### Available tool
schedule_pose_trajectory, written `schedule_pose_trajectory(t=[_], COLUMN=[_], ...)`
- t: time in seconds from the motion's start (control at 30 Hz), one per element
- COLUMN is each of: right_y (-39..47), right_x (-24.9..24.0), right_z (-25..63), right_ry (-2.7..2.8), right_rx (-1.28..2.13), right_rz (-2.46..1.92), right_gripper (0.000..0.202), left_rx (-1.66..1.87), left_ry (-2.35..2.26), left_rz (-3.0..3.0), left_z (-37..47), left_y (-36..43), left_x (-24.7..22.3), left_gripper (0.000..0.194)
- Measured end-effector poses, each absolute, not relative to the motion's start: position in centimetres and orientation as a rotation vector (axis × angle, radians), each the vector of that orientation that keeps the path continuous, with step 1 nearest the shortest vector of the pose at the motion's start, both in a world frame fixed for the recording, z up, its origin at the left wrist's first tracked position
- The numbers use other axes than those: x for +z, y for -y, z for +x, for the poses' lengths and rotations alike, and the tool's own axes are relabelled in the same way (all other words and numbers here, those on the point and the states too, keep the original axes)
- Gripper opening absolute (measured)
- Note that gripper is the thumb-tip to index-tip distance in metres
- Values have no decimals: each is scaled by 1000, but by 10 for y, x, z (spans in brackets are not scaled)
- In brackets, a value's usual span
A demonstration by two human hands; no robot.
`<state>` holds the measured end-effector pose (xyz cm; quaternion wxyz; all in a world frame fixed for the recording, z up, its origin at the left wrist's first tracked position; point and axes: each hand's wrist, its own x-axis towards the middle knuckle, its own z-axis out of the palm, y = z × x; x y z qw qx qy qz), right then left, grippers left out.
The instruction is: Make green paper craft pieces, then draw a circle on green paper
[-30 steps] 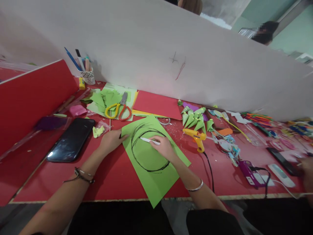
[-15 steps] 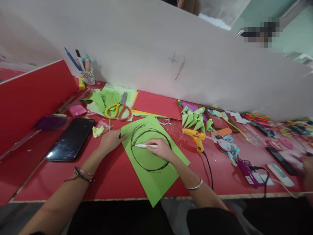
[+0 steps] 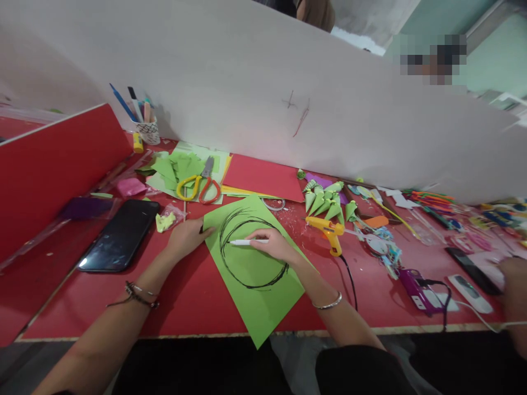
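A sheet of green paper (image 3: pixel 257 323) lies at an angle on the red table, its lower corner past the front edge. Several overlapping black strokes form a large rough circle on it. Between the fingers of my right hand (image 3: pixel 274 245) is a white marker (image 3: pixel 241 242), held nearly level, its tip near the circle's left side. My left hand (image 3: pixel 189 238) grips the sheet at its left corner, with the thumb on top; the other fingers are partly hidden.
Scissors (image 3: pixel 200 186) rest on green scraps. A yellow glue gun (image 3: pixel 329 230) and green paper cones (image 3: pixel 323 203) lie to the right, a black phone (image 3: pixel 121 236) to the left. Red paper (image 3: pixel 263 176) is behind. Another person's hand (image 3: pixel 514 291) shows at far right.
My right hand has shifted slightly up and right with the marker, whose tip has moved a little right and up. My left hand and the sheet stay in place.
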<state>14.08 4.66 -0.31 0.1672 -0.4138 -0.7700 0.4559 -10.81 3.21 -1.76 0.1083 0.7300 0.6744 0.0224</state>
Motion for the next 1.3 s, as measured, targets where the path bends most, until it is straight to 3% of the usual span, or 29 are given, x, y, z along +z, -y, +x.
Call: schedule_pose_trajectory(t=[0.23, 0.57, 0.8, 1.0, 1.3], right_y=[-44, -52, -51, -57, -59], right_x=[-14, -1, -12, -4, -20], right_z=[133, 143, 136, 148, 147], right_ry=[2269, 2408, 2357, 2503, 1818], right_rx=[1164, 1383, 1220, 1468, 1492], right_rz=[-1226, -993, -1102, -918, -1157], right_gripper=[25, 26, 27, 28, 31], left_rx=[96, 107, 84, 87, 98], left_ry=[-1972, -1983, -2020, -1999, -1960], left_rz=[2158, 2137, 2130, 2147, 2070], left_z=[-108, -108, -108, -110, -114], left_y=[-32, -33, -34, -36, -35], left_x=[-19, -19, -24, -22, -17], left_gripper=[45, 42, 43, 40, 51])
